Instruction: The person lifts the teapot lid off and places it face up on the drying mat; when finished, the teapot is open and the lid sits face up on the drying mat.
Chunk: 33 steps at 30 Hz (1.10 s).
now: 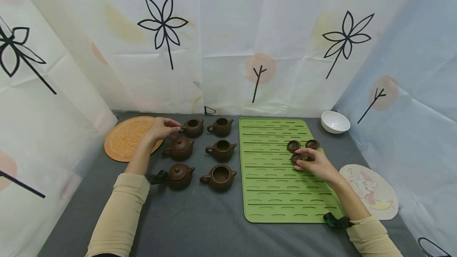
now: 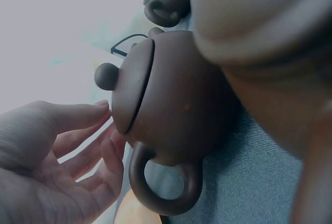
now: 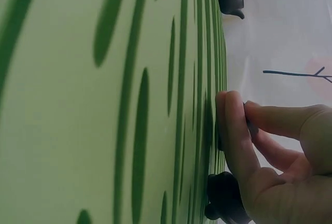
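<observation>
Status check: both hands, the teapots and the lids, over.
Left hand open, touching far-left teapot. Right hand pinching a lid on green mat. Two more lids beside it. Nothing in the way.

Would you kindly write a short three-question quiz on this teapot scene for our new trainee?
1. True or false: every teapot has its lid on.
2. How many loose lids lie on the green mat?
3. Which hand touches a lid: A left hand, B right hand?

Key: 1 false, only two of six are lidded; 2 at least three, a fourth may hide behind the fingers; 3 B.
</observation>
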Each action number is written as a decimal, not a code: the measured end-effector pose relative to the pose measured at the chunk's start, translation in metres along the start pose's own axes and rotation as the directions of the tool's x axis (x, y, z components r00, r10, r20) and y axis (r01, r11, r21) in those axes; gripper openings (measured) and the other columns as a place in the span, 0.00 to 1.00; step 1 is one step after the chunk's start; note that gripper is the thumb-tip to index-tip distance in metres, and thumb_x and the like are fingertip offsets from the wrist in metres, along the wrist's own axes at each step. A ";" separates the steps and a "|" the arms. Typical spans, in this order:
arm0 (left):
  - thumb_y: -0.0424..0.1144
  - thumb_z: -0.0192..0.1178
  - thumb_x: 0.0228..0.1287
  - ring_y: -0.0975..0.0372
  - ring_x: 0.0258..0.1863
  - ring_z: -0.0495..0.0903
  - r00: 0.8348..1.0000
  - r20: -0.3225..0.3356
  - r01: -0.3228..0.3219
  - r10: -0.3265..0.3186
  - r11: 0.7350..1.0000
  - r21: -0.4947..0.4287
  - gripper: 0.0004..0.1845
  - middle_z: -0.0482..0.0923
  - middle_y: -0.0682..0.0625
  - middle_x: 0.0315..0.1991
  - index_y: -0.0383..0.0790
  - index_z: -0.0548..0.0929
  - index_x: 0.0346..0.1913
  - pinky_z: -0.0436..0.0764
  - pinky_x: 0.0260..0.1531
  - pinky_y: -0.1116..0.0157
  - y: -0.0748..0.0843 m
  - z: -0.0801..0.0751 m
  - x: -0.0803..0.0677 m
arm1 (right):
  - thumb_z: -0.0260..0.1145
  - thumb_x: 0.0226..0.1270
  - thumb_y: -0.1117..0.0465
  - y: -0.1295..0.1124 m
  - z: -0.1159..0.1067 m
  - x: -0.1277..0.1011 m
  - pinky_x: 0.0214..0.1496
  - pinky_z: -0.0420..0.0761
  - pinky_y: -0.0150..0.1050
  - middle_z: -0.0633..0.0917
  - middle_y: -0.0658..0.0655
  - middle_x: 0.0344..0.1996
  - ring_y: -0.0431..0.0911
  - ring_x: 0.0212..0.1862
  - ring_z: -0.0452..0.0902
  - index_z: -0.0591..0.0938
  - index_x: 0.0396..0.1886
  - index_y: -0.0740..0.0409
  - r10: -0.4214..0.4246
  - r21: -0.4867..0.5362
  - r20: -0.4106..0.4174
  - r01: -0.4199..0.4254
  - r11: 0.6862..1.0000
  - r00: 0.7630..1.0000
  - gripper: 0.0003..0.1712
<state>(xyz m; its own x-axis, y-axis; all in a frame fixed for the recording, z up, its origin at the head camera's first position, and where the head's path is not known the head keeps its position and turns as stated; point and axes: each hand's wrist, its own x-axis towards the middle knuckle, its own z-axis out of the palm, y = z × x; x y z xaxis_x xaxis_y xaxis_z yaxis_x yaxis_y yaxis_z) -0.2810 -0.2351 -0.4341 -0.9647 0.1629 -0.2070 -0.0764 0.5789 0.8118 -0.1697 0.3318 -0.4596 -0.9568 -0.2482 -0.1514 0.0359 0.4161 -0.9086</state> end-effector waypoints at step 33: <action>0.43 0.65 0.81 0.46 0.53 0.89 0.988 -0.107 -0.108 0.114 0.992 0.063 0.18 0.86 0.31 0.61 0.32 0.89 0.60 0.83 0.42 0.66 -0.030 0.004 -0.056 | 0.68 0.81 0.64 -0.017 -0.004 -0.003 0.42 0.91 0.39 0.75 0.81 0.67 0.47 0.41 0.95 0.72 0.77 0.71 -0.068 -0.216 -0.081 0.050 0.975 0.994 0.31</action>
<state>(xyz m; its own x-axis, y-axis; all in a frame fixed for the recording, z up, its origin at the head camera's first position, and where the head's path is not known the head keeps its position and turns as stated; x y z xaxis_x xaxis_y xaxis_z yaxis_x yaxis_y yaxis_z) -0.2240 -0.2584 -0.4490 -0.9886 0.1412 -0.0530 0.0441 0.6070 0.7935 -0.1689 0.3288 -0.4423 -0.9772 -0.2045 -0.0569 -0.0748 0.5825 -0.8094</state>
